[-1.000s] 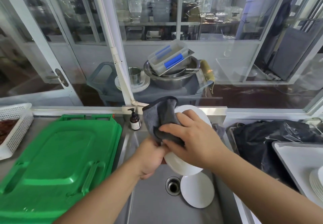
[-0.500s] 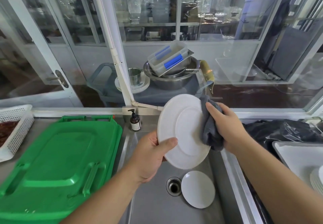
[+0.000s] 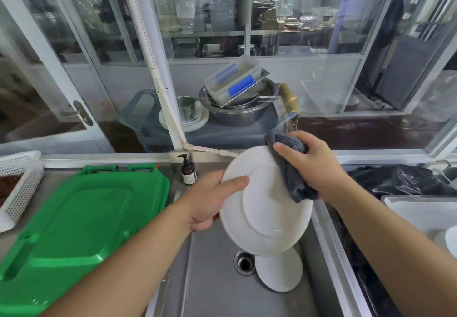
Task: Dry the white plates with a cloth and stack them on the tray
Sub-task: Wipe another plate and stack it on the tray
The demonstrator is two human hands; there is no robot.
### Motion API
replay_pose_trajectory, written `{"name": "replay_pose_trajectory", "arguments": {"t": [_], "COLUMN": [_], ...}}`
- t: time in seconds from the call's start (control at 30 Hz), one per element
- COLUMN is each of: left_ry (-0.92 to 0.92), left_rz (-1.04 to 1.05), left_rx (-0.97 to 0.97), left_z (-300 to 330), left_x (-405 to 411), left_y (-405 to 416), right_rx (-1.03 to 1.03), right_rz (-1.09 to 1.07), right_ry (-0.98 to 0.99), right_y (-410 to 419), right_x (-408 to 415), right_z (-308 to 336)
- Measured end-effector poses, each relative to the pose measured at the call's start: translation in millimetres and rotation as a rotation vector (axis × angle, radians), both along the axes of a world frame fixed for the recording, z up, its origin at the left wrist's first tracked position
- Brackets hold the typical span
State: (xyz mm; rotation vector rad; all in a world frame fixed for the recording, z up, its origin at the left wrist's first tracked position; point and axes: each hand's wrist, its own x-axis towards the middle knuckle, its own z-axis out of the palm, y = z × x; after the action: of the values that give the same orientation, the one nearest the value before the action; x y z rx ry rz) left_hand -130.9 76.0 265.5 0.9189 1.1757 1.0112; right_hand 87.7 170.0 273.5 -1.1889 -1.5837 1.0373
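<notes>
White plate (image 3: 265, 208) held tilted above the steel sink (image 3: 215, 287), underside toward the camera. Left hand (image 3: 210, 199) grips its left rim, thumb curled over the edge. Right hand (image 3: 314, 166) clutches a grey cloth (image 3: 291, 168), pressing it on the plate's upper right rim. Second white plate (image 3: 279, 273) lies in the sink, just right of the drain (image 3: 244, 262). Right of the sink: white tray (image 3: 418, 213). Left of the sink: green lid (image 3: 79, 227); soap bottle (image 3: 188, 172) at the sink's back corner.
</notes>
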Motion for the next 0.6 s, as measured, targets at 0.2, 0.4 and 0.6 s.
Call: {"name": "replay_pose_trajectory", "arguments": {"t": [0.2,0.4,0.6], "left_ry": [-0.054,-0.109,-0.197], "left_rz": [0.141,0.415,0.326], "left_rx": [0.130,0.218,0.071], "left_z": [0.1,-12.8,-24.6], "left_x": [6.9,22.2,34.0], "left_y": [-5.9,-6.0,-12.8], "right_rx": [-0.032,-0.404,-0.480], "right_rz": [-0.064,-0.207,-0.240], "right_ry": [0.051,0.565,0.643], "right_y": [1.0,-20.3,-23.4], "right_x": [-1.1,-5.7,0.6], "right_z": [-5.2,-50.0,-61.9]}}
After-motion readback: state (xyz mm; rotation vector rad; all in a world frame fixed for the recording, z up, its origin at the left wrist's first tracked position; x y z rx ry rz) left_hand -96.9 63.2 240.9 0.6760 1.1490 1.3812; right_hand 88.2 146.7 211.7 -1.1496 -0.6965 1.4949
